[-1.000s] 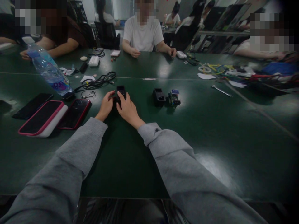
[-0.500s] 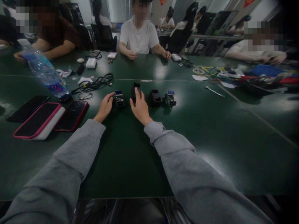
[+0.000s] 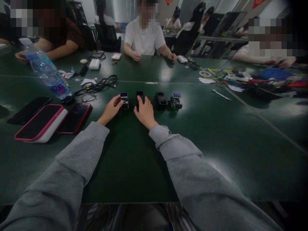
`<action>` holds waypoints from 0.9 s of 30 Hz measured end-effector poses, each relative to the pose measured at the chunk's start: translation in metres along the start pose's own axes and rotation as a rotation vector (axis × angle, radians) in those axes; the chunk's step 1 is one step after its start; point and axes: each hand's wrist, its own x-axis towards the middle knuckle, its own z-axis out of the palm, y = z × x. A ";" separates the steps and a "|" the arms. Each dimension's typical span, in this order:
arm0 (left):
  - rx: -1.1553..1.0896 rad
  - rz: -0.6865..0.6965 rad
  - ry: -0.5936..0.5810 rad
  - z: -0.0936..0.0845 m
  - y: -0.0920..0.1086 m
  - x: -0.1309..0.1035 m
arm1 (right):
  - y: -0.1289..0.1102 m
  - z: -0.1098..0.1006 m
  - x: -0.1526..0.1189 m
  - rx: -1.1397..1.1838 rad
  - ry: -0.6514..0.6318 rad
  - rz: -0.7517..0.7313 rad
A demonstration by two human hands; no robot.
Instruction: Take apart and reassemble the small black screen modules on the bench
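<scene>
My left hand (image 3: 110, 110) grips a small circuit module with a blue screen (image 3: 124, 99) standing on the dark green table (image 3: 216, 134). My right hand (image 3: 144, 112) is closed around a small black casing (image 3: 139, 97) just to the right of it. Further right sit a second black casing (image 3: 160, 100) and a second blue-screen module (image 3: 175, 100), side by side and untouched. Grey sleeves cover both my arms.
A white-and-pink case (image 3: 39, 123), a red-edged phone (image 3: 74, 117) and a black phone (image 3: 29, 110) lie at left, beside a water bottle (image 3: 47, 73) and black cables (image 3: 98, 85). A wrench (image 3: 221, 95) lies right of centre. Several people sit across the table.
A second ago both hands held the casing and module together. They have come apart: the module stands under my left hand, the casing under my right, which has since lowered it.
</scene>
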 end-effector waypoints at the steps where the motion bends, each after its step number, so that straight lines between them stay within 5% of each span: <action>1: 0.009 0.004 -0.002 0.000 -0.001 0.000 | 0.000 -0.001 -0.001 -0.006 0.001 -0.008; 8: 0.031 -0.005 -0.006 -0.001 -0.002 -0.001 | 0.016 -0.018 -0.014 -0.001 0.043 -0.126; 18: 0.073 0.005 -0.061 -0.002 0.003 -0.003 | 0.077 -0.050 -0.037 -0.079 0.114 -0.148; 27: 0.061 0.011 -0.071 -0.002 0.007 -0.004 | 0.059 -0.048 -0.029 -0.051 -0.078 -0.461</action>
